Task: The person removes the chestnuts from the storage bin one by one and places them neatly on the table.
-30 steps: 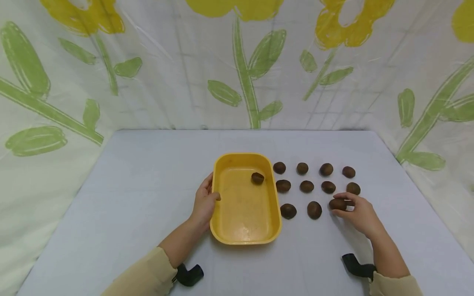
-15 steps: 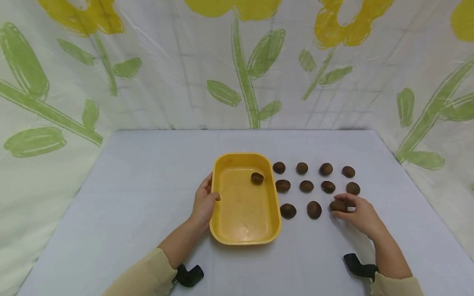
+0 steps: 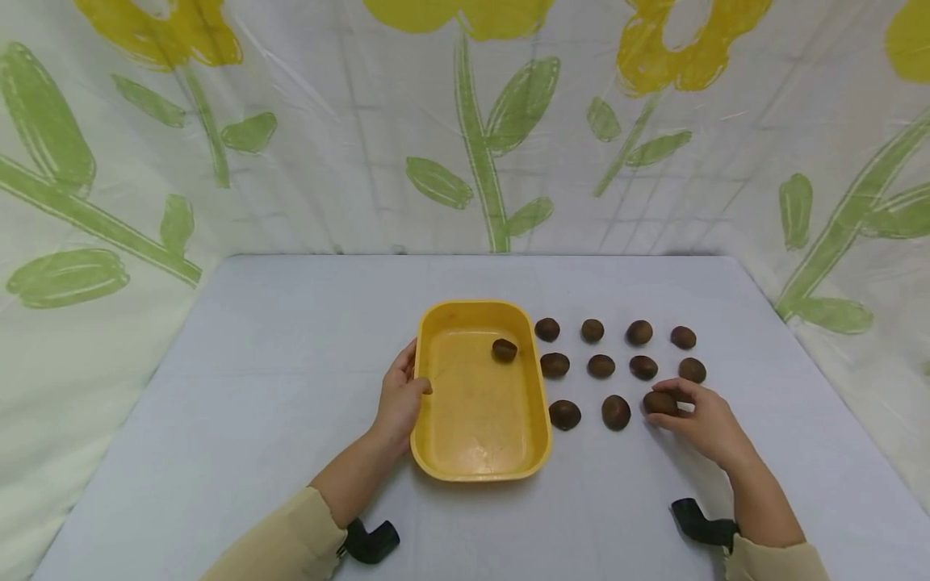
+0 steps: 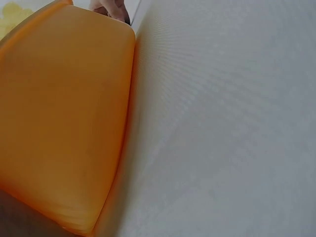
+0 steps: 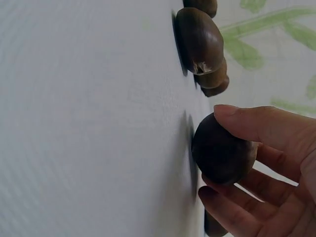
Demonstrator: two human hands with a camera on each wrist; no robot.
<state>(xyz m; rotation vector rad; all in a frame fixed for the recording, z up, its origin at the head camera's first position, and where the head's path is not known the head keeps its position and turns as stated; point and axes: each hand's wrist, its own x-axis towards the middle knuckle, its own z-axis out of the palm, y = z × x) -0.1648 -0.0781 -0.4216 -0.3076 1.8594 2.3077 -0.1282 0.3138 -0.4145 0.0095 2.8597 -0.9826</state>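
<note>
My left hand (image 3: 400, 401) grips the left side of a shallow yellow plastic tray (image 3: 417, 420), thumb over the rim and fingers along the outer wall. One chestnut (image 3: 504, 350) lies inside the tray, toward its far right. At the near right end of the rows, my right hand (image 3: 701, 420) pinches a brown chestnut (image 5: 223, 150) between thumb and fingers, close to the white tabletop. In the left wrist view the tray's orange-looking outer wall (image 4: 64, 108) fills the left side.
Right of the tray, chestnuts stand in rows: several at the back (image 3: 639, 332), several in the middle (image 3: 601, 366), and two in front, one of them (image 3: 565, 415) close against the tray's rim. A flower-printed curtain (image 3: 305, 161) rises behind the white table (image 3: 254, 420).
The chestnut between my right fingers has shifted very slightly, staying at the same place in the front row. My left hand and the tray have not visibly moved.
</note>
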